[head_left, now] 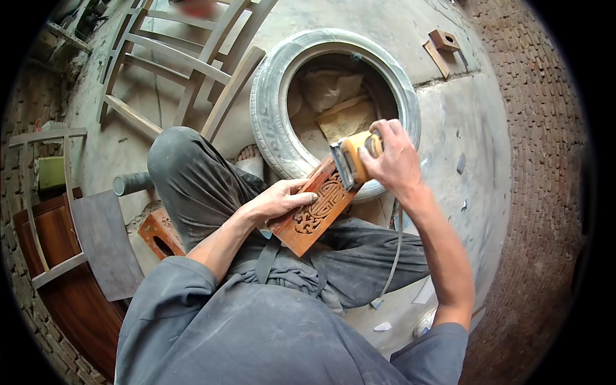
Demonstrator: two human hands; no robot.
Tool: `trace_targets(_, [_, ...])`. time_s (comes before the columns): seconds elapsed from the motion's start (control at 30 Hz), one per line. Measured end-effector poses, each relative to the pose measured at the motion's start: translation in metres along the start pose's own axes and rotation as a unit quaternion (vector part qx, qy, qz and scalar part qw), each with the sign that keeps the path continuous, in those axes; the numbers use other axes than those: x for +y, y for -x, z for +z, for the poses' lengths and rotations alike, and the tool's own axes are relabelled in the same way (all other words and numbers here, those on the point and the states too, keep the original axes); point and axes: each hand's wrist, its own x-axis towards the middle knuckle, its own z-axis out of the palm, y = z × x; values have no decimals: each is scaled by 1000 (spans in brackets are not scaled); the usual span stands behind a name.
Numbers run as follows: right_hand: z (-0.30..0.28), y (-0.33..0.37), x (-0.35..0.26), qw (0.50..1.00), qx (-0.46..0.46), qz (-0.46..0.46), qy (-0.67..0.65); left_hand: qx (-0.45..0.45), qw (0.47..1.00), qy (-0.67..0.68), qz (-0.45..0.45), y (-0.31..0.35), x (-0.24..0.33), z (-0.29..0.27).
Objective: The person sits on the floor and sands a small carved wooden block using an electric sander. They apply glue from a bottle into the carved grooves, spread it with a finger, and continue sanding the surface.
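Observation:
A reddish-brown carved wooden panel point(314, 212) with a pierced round pattern lies slanted above my lap, its far end by the tire's rim. My left hand point(280, 200) grips its left edge, thumb on top and fingers underneath. In my right hand point(393, 160) is a yellow electric sander point(359, 154), tilted on edge with its dark pad against the panel's far end. My fingers wrap round the sander's body and hide part of it. A pale cord point(396, 250) hangs down from the sander past my right knee.
A dusty tire point(273, 128) lies flat ahead, with bags or sheets point(346, 119) inside. Wooden chair frames point(186, 58) stand at the far left. A grey board point(106, 244) and a brown wooden panel point(83, 301) lean at left. Small wood blocks point(444, 41) sit far right, before a brick surface.

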Motion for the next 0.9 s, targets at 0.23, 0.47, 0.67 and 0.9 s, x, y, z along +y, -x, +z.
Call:
trace_targets(0.23, [-11,44,-47,999,-17,-44,-13,2,1000,-5,6,5,-6,-1])
trace_targets(0.47, [-9,17,-6,1000,11,5,-19,-8,999,36,24,2,-10,-1])
trace_targets(0.67, [-5,-3,-9,1000,-3,-20,-4,-1,999,35,7,2,-9,-4])
trace_targets(0.9, [-5,-5,8,1000,1,-19,1,21,998,51,-16,4,-6,-2])
